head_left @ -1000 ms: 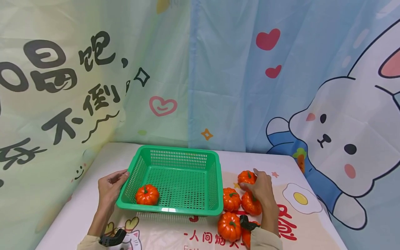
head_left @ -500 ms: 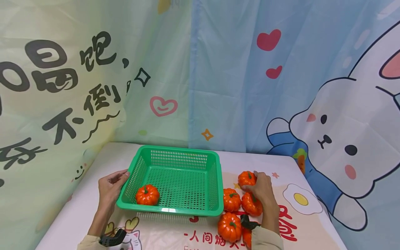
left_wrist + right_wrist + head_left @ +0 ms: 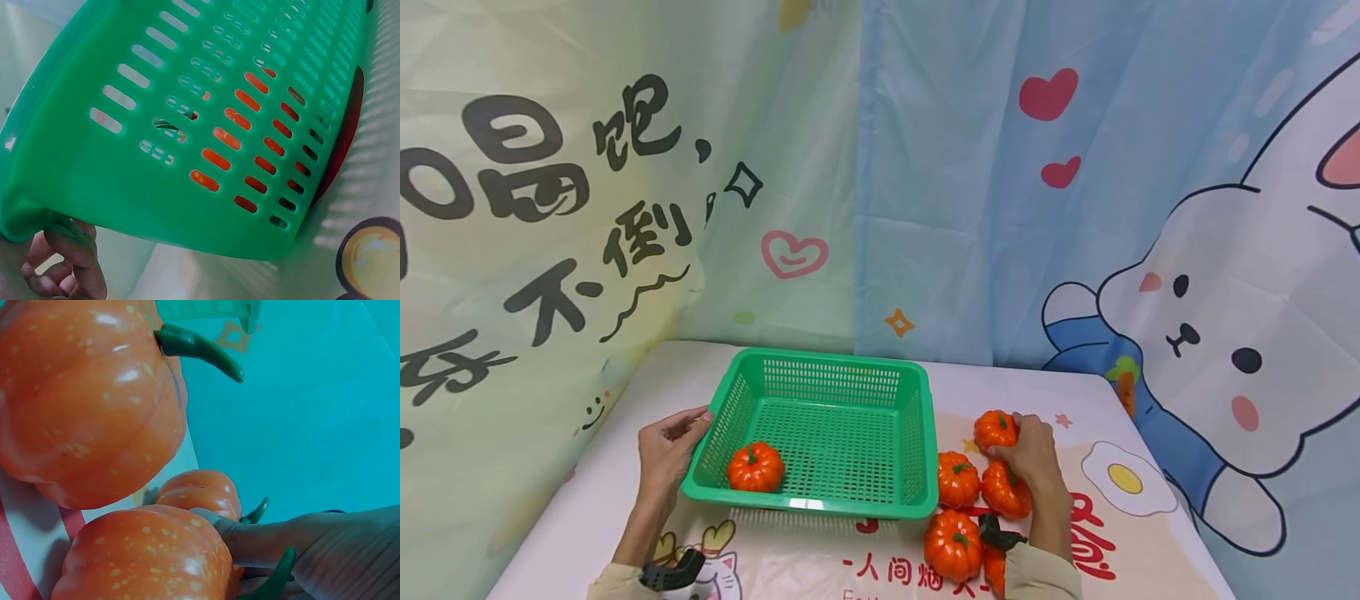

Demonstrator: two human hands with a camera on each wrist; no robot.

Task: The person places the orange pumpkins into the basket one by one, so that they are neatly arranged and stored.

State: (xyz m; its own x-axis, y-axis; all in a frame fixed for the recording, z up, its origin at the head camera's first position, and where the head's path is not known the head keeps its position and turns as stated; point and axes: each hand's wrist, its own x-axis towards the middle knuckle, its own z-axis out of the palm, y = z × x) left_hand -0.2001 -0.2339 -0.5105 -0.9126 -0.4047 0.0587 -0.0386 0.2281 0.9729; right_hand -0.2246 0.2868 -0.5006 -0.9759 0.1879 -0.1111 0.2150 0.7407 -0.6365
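My left hand (image 3: 664,454) grips the left rim of a green plastic basket (image 3: 805,502), fingers curled under the edge in the left wrist view. One small orange pumpkin (image 3: 756,467) with a green stem sits in the basket's front left corner. To the basket's right, my right hand (image 3: 1033,454) holds the farthest pumpkin (image 3: 996,428) by its right side, thumb toward me. The right wrist view shows the thumb (image 3: 256,542) against that pumpkin, partly hidden behind a nearer speckled pumpkin (image 3: 147,556). My fingers on its far side are mostly hidden.
More pumpkins lie close by: one at the basket's right wall (image 3: 957,480), a tilted one below my right hand (image 3: 1006,490), one at the front (image 3: 952,546), and one partly under my wrist (image 3: 993,568). A printed cloth (image 3: 1138,542) covers the table; curtains hang behind.
My right hand's thumb and fingers have come in around the far pumpkin, which stays in place. My left hand and the basket have not moved.
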